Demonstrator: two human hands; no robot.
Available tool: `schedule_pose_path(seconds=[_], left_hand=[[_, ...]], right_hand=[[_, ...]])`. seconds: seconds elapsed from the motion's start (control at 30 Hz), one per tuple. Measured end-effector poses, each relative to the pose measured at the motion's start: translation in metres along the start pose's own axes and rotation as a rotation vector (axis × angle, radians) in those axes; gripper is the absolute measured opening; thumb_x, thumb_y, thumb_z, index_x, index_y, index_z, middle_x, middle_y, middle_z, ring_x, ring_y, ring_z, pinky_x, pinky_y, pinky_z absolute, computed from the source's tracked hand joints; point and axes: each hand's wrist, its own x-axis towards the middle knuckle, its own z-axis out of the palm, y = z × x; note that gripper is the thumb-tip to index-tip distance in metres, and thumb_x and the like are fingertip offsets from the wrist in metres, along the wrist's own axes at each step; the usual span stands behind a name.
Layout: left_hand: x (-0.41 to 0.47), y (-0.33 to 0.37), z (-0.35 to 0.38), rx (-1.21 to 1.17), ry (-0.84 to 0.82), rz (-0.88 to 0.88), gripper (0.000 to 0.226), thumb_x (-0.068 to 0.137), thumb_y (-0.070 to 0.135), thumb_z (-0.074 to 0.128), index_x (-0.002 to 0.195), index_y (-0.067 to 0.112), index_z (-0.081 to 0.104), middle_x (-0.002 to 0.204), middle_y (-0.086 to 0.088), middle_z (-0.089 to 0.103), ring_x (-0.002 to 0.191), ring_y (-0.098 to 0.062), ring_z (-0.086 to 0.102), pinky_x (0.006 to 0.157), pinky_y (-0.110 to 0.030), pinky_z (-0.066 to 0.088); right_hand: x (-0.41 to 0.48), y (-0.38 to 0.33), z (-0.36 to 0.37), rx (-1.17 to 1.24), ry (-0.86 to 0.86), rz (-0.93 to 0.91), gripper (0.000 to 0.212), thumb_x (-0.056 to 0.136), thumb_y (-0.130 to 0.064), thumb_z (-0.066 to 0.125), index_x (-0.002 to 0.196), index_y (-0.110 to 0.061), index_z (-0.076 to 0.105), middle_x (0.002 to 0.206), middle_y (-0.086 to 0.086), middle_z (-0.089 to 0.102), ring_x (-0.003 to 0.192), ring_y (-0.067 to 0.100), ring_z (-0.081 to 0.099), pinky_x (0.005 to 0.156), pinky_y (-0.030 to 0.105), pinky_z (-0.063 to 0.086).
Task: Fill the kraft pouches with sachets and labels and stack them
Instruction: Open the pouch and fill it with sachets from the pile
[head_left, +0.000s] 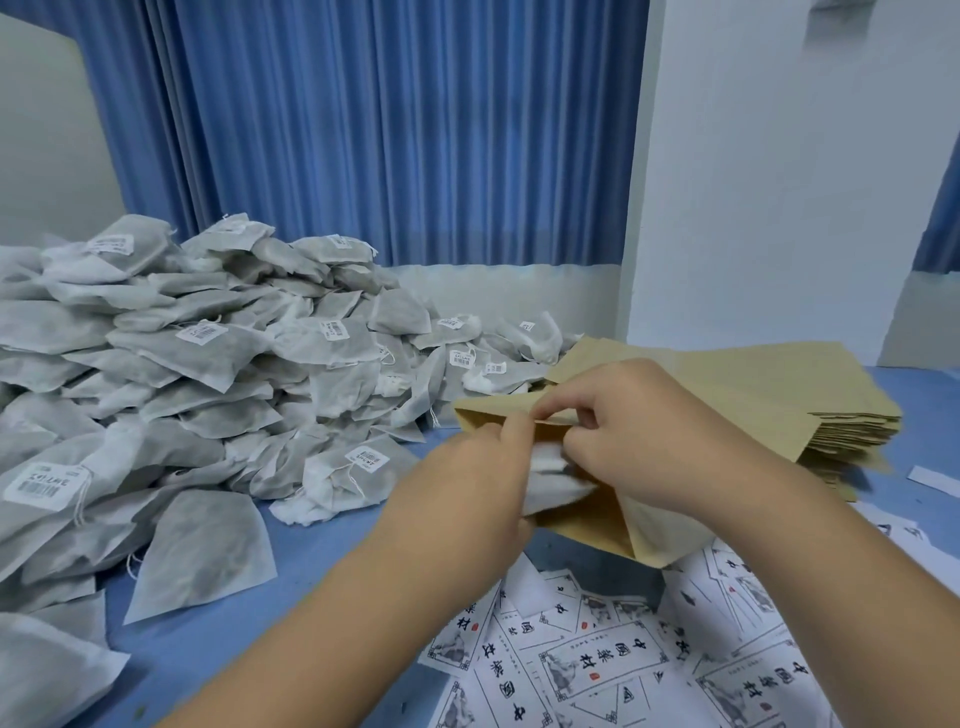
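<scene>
Kraft pouch (587, 527), mouth held apart.
Left hand (478, 483) grips a white sachet (556, 488) at that mouth; right hand (644, 431) pinches the pouch's rim.

Open kraft pouch (589, 526), white sachet (555, 487) half inside

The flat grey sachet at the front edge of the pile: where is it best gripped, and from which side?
Probably pinch the flat grey sachet at its near right corner, coming from the right over the blue table. That corner lies free; its far left edge is tucked under the pile.
</scene>
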Motion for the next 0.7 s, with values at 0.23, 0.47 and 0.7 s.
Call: schedule_pose_path(seconds=[0.23,0.47,0.7], left_hand=[[-0.003,0.015,0.002,0.227,0.073,0.142,0.029,0.069,0.04,0.077,0.087,0.021,0.066,0.085,0.004,0.061,0.063,-0.02,0.06,0.046,-0.026,0.029],[-0.004,-0.003,0.002,-0.491,-0.16,0.124,0.052,0.078,0.028,0.058,0.126,0.032,0.038,0.12,0.011,0.034,0.108,-0.008,0.046,0.082,-0.025,0.042],[0.004,-0.025,0.002,-0.476,0.285,0.121,0.017,0.077,0.009,0.077,0.092,0.013,0.071,0.1,0.001,0.057,0.09,-0.009,0.056,0.08,-0.017,0.043]], right_hand=[[0.002,-0.005,0.002,0.101,0.032,-0.001,0.036,0.074,-0.008,0.055,0.094,-0.032,0.074,0.05,-0.013,0.053,0.059,-0.006,0.052,0.053,0.01,0.038],[0.001,0.0,-0.002,0.087,0.054,-0.011,0.034,0.076,-0.007,0.055,0.092,-0.031,0.074,0.055,-0.041,0.048,0.063,-0.014,0.049,0.061,0.005,0.037],[0.001,0.004,-0.005,0.068,0.09,0.016,0.038,0.075,-0.007,0.054,0.094,-0.033,0.074,0.046,-0.016,0.046,0.058,-0.011,0.048,0.056,0.008,0.036]])
